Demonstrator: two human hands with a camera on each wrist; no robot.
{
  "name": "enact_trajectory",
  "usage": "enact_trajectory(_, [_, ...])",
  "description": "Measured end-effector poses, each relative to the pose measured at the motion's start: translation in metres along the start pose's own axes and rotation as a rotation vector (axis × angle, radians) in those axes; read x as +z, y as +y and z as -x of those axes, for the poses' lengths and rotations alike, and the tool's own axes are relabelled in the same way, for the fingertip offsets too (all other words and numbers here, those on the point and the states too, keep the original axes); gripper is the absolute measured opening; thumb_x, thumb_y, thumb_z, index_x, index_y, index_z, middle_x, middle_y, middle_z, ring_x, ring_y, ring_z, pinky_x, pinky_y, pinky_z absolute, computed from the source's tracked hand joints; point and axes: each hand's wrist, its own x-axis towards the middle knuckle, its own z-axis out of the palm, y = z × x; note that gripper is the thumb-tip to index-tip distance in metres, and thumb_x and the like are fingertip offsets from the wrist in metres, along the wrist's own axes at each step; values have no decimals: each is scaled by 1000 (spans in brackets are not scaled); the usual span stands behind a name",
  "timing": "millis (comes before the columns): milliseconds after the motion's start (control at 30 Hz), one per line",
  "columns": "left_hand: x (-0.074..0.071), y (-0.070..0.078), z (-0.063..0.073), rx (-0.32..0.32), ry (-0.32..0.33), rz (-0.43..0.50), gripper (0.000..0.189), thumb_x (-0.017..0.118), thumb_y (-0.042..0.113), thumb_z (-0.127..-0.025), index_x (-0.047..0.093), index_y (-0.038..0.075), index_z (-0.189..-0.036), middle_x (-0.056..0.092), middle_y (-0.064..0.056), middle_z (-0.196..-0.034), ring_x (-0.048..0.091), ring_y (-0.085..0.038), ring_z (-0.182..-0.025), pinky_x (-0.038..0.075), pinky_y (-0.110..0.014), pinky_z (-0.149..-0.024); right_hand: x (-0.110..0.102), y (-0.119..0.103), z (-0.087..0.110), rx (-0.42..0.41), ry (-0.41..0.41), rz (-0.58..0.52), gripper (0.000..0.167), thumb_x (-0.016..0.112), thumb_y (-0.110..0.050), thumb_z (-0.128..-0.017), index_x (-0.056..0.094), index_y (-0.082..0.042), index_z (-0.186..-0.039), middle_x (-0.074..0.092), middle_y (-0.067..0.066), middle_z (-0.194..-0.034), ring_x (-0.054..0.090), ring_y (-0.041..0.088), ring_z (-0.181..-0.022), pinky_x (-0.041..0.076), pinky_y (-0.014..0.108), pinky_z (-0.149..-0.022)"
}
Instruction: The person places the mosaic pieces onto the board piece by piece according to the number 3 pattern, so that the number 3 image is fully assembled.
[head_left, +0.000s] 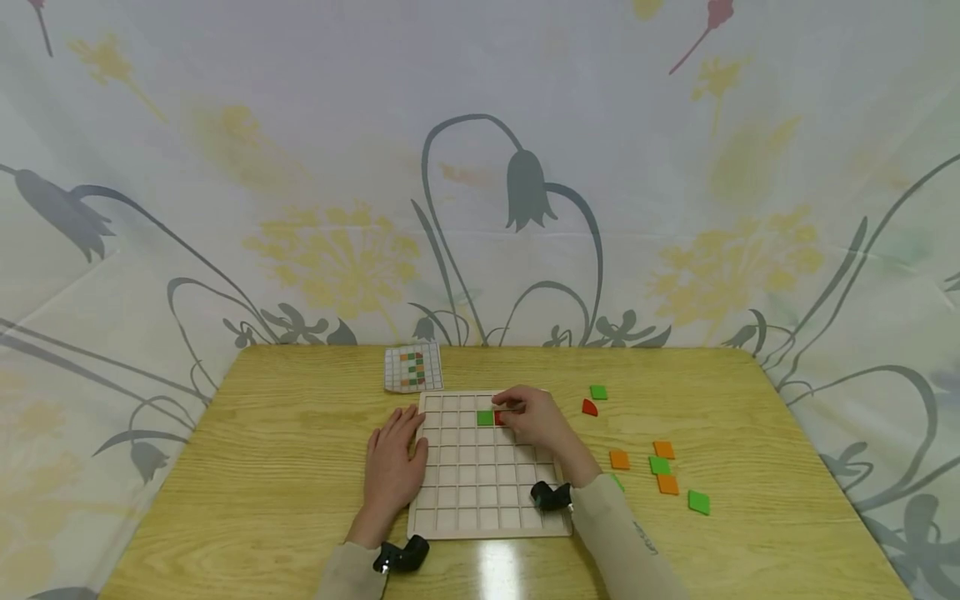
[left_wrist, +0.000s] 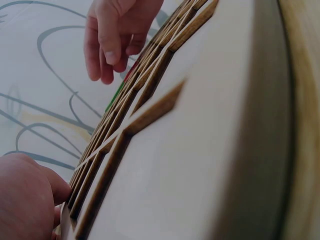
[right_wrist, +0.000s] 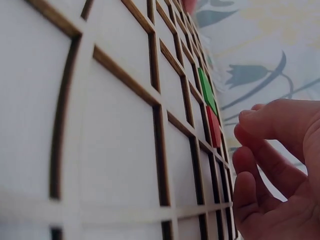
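Note:
A pale wooden grid board [head_left: 487, 534] lies in front of me. In its upper part a green square tile [head_left: 485, 417] sits in one cell, with a red piece [right_wrist: 213, 127] in the cell beside it on the right. My right hand [head_left: 536, 417] hovers over the red piece and partly hides it in the head view. Its fingers are loosely bent, and the right wrist view shows nothing between thumb and fingertips. Along the board's left edge rests my left hand [head_left: 395, 458], fingers extended, fingertips at the rim.
Behind the board lies a printed pattern card [head_left: 414, 367] with coloured cells. Loose pieces are scattered to the right: a red quarter-round [head_left: 590, 407], several green squares [head_left: 699, 502] and several orange squares [head_left: 619, 460]. A flower-patterned curtain [head_left: 480, 275] hangs behind the table.

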Motion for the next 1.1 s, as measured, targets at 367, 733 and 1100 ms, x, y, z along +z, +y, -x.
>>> enact_trajectory(367, [-2, 1, 0, -1, 7, 4, 38, 60, 13, -97, 63, 4, -133, 53, -11, -146, 39, -33, -140, 21, -63, -111, -15, 4, 13, 40, 48, 1, 22, 68, -2, -91, 73, -7, -112, 69, 4, -111, 64, 25, -99, 55, 41, -83])
enact_trajectory(733, [-1, 1, 1, 0, 10, 3, 37, 60, 13, -96, 64, 5, -132, 54, -11, -145, 40, -34, -139, 23, -64, -110, -40, 19, 41, 0, 76, 93, 20, 66, 0, -92, 73, -4, -111, 69, 5, -108, 64, 24, -95, 53, 41, -83])
enact_trajectory(1100, [-1, 1, 1, 8, 10, -1, 37, 60, 12, -97, 64, 4, -132, 53, -12, -145, 40, -34, -139, 23, -64, -110, -74, 32, 79, -22, 111, 199, 21, 73, -2, -88, 74, -4, -109, 70, 6, -105, 64, 25, -92, 54, 40, -80])
